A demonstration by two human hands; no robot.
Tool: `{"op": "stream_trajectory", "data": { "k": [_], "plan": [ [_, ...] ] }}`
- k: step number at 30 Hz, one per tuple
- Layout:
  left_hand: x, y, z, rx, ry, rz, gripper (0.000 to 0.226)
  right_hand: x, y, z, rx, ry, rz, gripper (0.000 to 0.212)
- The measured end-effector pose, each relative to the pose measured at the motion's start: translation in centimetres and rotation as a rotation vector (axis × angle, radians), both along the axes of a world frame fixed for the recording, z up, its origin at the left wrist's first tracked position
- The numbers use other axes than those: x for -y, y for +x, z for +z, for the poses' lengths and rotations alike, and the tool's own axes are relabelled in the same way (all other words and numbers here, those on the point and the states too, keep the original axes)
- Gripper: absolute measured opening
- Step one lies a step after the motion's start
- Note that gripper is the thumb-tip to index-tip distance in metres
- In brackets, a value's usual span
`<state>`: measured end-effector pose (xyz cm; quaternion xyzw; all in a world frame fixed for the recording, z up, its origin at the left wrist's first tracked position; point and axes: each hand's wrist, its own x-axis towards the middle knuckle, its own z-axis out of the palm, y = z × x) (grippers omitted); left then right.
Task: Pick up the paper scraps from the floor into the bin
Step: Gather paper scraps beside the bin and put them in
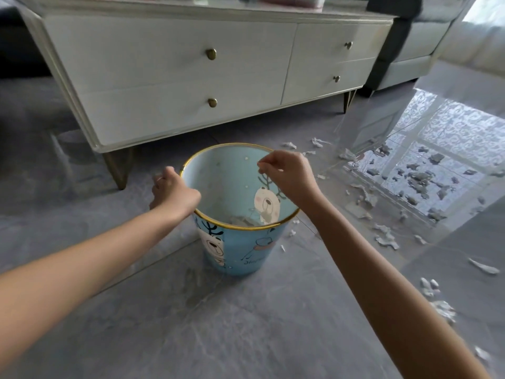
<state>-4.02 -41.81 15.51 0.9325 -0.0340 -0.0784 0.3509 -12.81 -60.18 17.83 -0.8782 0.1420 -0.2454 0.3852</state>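
Note:
A light-blue bin (237,250) with a gold rim and cartoon bear prints stands on the grey floor in the middle of the view. Some crumpled paper lies at its bottom (241,220). My left hand (172,191) grips the bin's left rim. My right hand (287,173) hovers over the bin's opening with fingertips pinched together; whether a tiny scrap sits between them is too small to tell. Several white paper scraps (385,237) lie scattered on the floor to the right of the bin, more at the lower right (442,309).
A white drawer cabinet (175,75) on gold legs stands right behind the bin. A grey sofa (410,50) is at the back right. Glossy floor tiles at right reflect a bright window (448,149).

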Motion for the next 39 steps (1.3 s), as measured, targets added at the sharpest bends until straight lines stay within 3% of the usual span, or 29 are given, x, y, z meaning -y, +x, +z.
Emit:
{"op": "stream_trajectory", "data": {
  "k": [1,3,5,8,13,17,20,27,29,31,34,37,39],
  "plan": [
    [0.1,-0.1,0.1,0.063,0.041,-0.041,0.071,0.9,-0.4,-0.4,0.100,0.043,-0.075,0.006],
    [0.4,0.0,0.5,0.216,0.167,-0.150,0.074,2.7,-1.6,-1.6,0.264,0.179,-0.285,0.021],
    [1.3,0.3,1.0,0.387,0.303,-0.287,0.074,5.2,-3.0,-3.9,0.344,0.342,-0.555,0.019],
    [4.2,1.2,1.8,0.553,0.388,-0.516,0.068,9.2,-5.5,-10.1,0.103,0.497,-0.767,0.009],
    [10.1,3.7,0.5,0.491,0.485,-0.664,0.057,12.2,-8.6,-18.9,-0.401,0.351,-0.652,0.058],
    [11.6,6.9,-0.5,0.542,0.570,-0.692,0.053,14.4,-7.9,-21.4,-0.620,0.225,-0.607,0.080],
    [12.1,7.9,-1.0,0.711,0.504,-0.698,0.043,16.3,-5.6,-22.4,-0.623,0.175,-0.571,0.083],
    [12.4,8.8,-2.2,0.890,0.487,-0.683,0.034,15.9,-0.7,-23.4,-0.557,0.001,-0.508,0.053],
    [12.4,9.0,-2.4,0.902,0.482,-0.678,0.034,14.4,0.0,-23.3,-0.510,-0.005,-0.403,0.055],
    [12.3,9.1,-2.6,0.911,0.488,-0.680,0.034,12.3,-0.3,-23.0,-0.512,-0.037,-0.247,0.070],
    [12.3,9.2,-2.7,0.928,0.502,-0.681,0.033,9.7,-2.3,-23.5,-0.571,-0.291,-0.052,0.091],
    [12.3,9.2,-2.8,0.930,0.504,-0.691,0.032,8.6,-4.2,-24.3,-0.590,-0.385,0.006,0.087],
    [12.3,9.2,-2.8,0.936,0.507,-0.683,0.030,8.9,-5.0,-24.4,-0.537,-0.478,-0.012,0.074]
  ]
}}
